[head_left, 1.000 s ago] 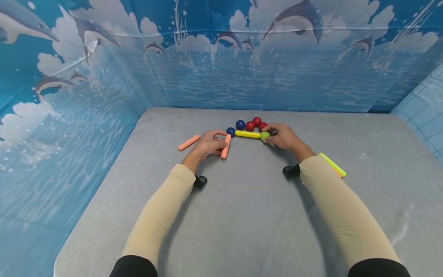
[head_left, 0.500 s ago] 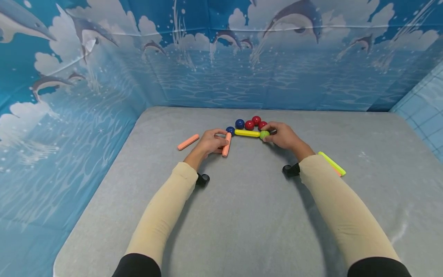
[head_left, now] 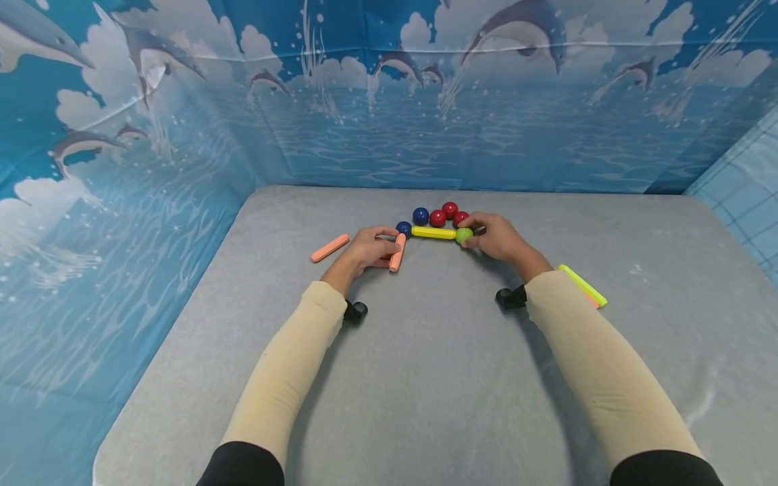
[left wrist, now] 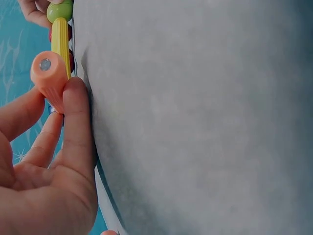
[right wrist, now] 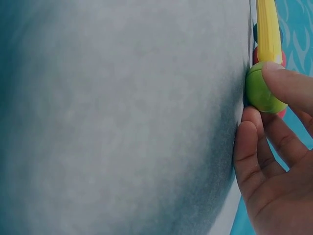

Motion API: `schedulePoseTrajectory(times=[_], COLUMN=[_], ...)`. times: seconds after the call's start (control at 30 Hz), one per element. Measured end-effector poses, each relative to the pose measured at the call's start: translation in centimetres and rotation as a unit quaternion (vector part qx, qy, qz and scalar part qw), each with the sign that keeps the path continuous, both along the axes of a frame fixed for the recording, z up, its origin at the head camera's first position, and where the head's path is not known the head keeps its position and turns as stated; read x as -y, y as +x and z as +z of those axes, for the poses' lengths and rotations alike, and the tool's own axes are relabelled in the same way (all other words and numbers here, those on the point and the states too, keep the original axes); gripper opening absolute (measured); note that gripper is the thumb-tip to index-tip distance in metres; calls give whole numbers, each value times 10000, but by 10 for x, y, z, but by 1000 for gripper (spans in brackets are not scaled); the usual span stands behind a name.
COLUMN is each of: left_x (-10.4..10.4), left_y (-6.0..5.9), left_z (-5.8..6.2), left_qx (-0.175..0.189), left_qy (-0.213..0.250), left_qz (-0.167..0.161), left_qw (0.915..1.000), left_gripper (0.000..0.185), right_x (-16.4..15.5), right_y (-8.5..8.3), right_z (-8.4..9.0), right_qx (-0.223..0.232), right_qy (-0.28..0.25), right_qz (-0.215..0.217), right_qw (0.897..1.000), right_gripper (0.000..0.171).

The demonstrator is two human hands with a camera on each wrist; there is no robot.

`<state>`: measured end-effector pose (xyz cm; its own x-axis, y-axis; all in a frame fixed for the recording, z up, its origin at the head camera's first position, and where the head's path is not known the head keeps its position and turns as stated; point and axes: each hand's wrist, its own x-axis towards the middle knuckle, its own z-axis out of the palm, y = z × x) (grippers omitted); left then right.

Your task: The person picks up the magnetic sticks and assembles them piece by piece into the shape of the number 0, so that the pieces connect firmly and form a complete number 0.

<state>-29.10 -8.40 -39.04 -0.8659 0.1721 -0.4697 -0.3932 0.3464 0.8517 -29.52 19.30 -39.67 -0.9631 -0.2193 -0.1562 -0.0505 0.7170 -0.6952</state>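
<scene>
On the grey table (head_left: pixel 425 378) a yellow stick (head_left: pixel 433 233) lies between a blue ball (head_left: pixel 404 228) and a green ball (head_left: pixel 464 235). My left hand (head_left: pixel 367 250) pinches an orange stick (head_left: pixel 398 252) whose far end meets the blue ball; in the left wrist view the thumb (left wrist: pixel 78 127) and fingers grip that orange stick (left wrist: pixel 49 78). My right hand (head_left: pixel 495 237) holds the green ball (right wrist: pixel 261 88) at the end of the yellow stick (right wrist: pixel 268 29) with thumb and fingers.
Another blue ball (head_left: pixel 421 216) and three red balls (head_left: pixel 448 214) sit just behind the yellow stick. A loose orange stick (head_left: pixel 330 248) lies to the left, a yellow-green stick (head_left: pixel 583 286) to the right beside my right forearm. Blue dolphin-print walls (head_left: pixel 389 101) enclose the table.
</scene>
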Motion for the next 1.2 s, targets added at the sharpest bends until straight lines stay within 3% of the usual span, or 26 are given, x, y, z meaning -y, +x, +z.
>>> schedulePoseTrajectory(times=[0.3, 0.87, 1.07, 1.2], left_x=[2, 1, 11, 29], left_y=[0, -1, 4, 9], left_z=[-3, -1, 6, 15], left_qx=[-16, -35, -394, -943], left_qy=[10, -77, -605, -1049], left_qz=[-93, -40, -162, -339], left_qw=[10000, 10000, 9973, 9894], left_gripper=[41, 39, 41, 40], right_x=[1, 5, 6, 1], right_y=[0, -3, -2, 1], right_z=[0, 9, 11, 17], right_qx=[17, -158, -290, -514], right_qy=[41, 720, 924, 1247], right_qz=[25, 387, 587, 691], right_qw=[10000, 9965, 9936, 9885], right_gripper=[36, 38, 40, 42])
